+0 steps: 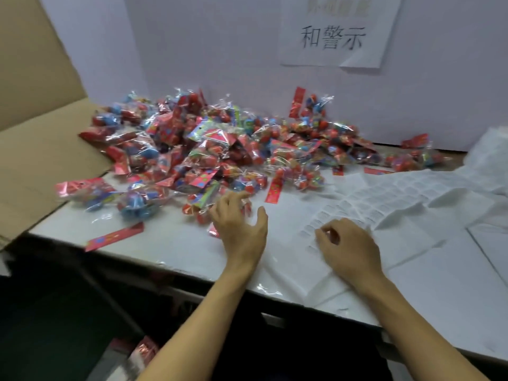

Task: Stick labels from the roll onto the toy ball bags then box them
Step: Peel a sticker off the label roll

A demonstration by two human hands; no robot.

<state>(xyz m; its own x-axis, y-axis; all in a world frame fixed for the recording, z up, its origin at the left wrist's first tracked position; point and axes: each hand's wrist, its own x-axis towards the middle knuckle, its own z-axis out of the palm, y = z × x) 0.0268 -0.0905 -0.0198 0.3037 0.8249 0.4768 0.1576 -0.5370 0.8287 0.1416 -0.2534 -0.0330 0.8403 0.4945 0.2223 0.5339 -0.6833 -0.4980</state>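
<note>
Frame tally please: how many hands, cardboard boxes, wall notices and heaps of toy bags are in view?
Hands: 2, left hand and right hand
Cardboard box: 1
Wall notice: 1
Heap of toy ball bags: 1, the bags in it too many to count
Total: 5

Glossy clear-plastic toy bags [209, 149], matt paper label sheets [384, 196], rough cardboard box [41, 160].

White table [154, 243] carries heaped toy bags [214, 149] (mostly red) and label sheets [384, 196].
</note>
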